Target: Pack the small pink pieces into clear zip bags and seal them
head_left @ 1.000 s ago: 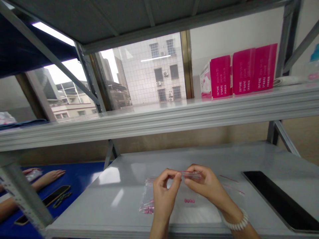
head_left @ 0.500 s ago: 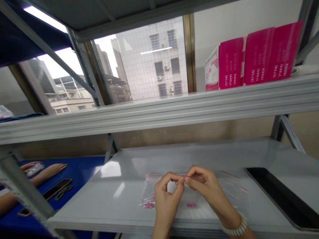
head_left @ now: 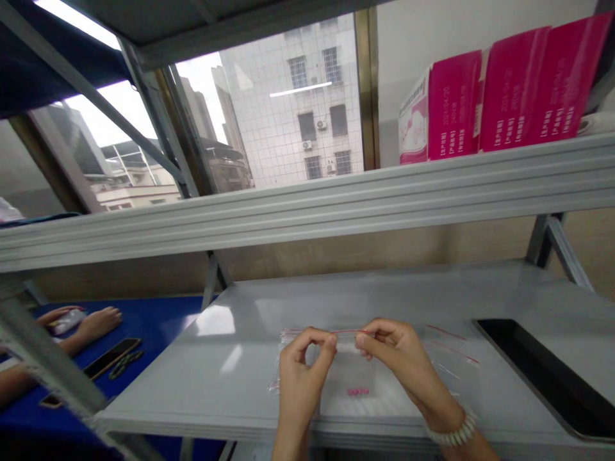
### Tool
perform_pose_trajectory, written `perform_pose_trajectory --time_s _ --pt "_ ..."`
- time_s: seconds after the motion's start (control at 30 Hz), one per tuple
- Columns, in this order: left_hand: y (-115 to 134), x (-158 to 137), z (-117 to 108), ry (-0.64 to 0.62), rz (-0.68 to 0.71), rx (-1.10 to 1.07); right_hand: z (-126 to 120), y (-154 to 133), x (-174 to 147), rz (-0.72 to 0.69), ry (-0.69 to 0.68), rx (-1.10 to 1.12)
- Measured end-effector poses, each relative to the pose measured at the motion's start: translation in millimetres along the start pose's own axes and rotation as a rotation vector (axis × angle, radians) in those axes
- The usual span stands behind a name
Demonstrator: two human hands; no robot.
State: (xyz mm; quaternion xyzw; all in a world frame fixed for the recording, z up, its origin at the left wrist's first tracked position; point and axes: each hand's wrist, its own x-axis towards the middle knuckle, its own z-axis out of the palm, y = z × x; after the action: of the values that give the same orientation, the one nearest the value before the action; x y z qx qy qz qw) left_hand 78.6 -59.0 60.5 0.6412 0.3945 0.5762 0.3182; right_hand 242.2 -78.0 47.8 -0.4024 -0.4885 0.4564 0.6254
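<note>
A clear zip bag (head_left: pixel 346 358) with a red seal line hangs between my two hands. My left hand (head_left: pixel 303 365) pinches the left end of the seal between thumb and forefinger. At the other end, my right hand (head_left: pixel 391 349), with a pale beaded bracelet at its wrist, grips the seal with thumb and fingers. Small pink beads (head_left: pixel 358 391) lie in a row at the bag's lower part. Behind my left hand, partly hidden, more zip bags (head_left: pixel 287 336) lie stacked. To the right of my right hand, other clear bags (head_left: pixel 454 352) with red seals lie flat.
A dark tablet (head_left: pixel 542 378) lies at the right of the grey table (head_left: pixel 192 384). Pink boxes (head_left: pixel 456 105) stand on the shelf (head_left: pixel 298 224) above. At left, another person's hand (head_left: pixel 98 323) rests on a blue table near a phone (head_left: pixel 113 357).
My left hand has moved left, away from my right, so the seal is stretched between them. The beads in the bag have shifted slightly left. The view has tilted a little downward.
</note>
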Motion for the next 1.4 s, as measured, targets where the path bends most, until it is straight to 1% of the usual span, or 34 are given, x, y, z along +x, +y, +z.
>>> perform_pose_trajectory --time_s 0.13,0.33,0.43,0.53,0.6,0.7,0.77,0.87,0.93,1.0,1.03,1.1,1.17,1.23,1.27,1.3,1.33,1.4 --pt "-1.0 4.4 -18.5 -0.009 -0.028 0.02 11.2 7.8 4.1 -0.013 -0.02 0.026" --pt "-4.9 10.8 -49.6 0.048 -0.015 0.097 45.4 24.9 19.0 0.089 -0.105 0.203" --pt "-14.7 15.9 -59.2 0.096 -0.019 0.218 63.5 34.4 27.4 0.152 -0.167 0.247" --pt "-32.7 23.0 -62.5 0.165 -0.028 0.325 76.8 48.5 32.1 0.222 -0.24 0.274" --pt "-45.4 27.5 -62.7 0.198 -0.045 0.393 80.1 59.8 32.5 0.279 -0.217 0.297" --pt "-58.8 30.9 -62.4 0.253 -0.103 0.523 76.3 71.1 30.2 0.33 -0.127 0.353" --pt "-62.8 30.4 -62.0 0.296 -0.149 0.615 70.7 69.9 27.7 0.321 -0.125 0.374" --pt "-64.0 26.5 -61.6 0.32 -0.197 0.745 61.5 53.5 22.8 0.299 -0.147 0.386" --pt "-63.1 23.2 -63.0 0.321 -0.21 0.821 50.8 36.4 20.0 0.251 -0.143 0.353" --pt "-60.7 21.0 -65.1 0.329 -0.196 0.886 30.2 18.4 19.1 0.15 -0.119 0.217" --pt "-58.9 20.6 -65.2 0.338 -0.177 0.91 15.1 10.2 19.5 0.077 -0.083 0.097" --pt "-54.1 21.8 -59.6 0.338 -0.114 0.931 -23.8 -2.5 21.1 -0.069 0.007 -0.208" --pt "-47.7 23.8 -41.1 0.266 -0.021 0.904 -69.1 -9.1 21.5 -0.194 0.169 -0.484" --pt "-39.1 23.1 -8.2 0.093 0.104 0.836 -111.7 -9.8 19.0 -0.29 0.394 -0.754" --pt "-34.1 20.7 12.0 -0.024 0.176 0.794 -129.2 -8.4 16.9 -0.286 0.452 -0.916" --pt "-28.8 16.8 33.2 -0.154 0.254 0.75 -143.1 -6.0 14.5 -0.263 0.477 -1.062" --pt "-23.7 11.9 53.8 -0.28 0.327 0.71 -153.5 -3.0 12.1 -0.235 0.475 -1.137" --pt "-15.5 0.6 89.4 -0.481 0.455 0.649 -164.4 4.1 8.2 -0.171 0.437 -1.224"
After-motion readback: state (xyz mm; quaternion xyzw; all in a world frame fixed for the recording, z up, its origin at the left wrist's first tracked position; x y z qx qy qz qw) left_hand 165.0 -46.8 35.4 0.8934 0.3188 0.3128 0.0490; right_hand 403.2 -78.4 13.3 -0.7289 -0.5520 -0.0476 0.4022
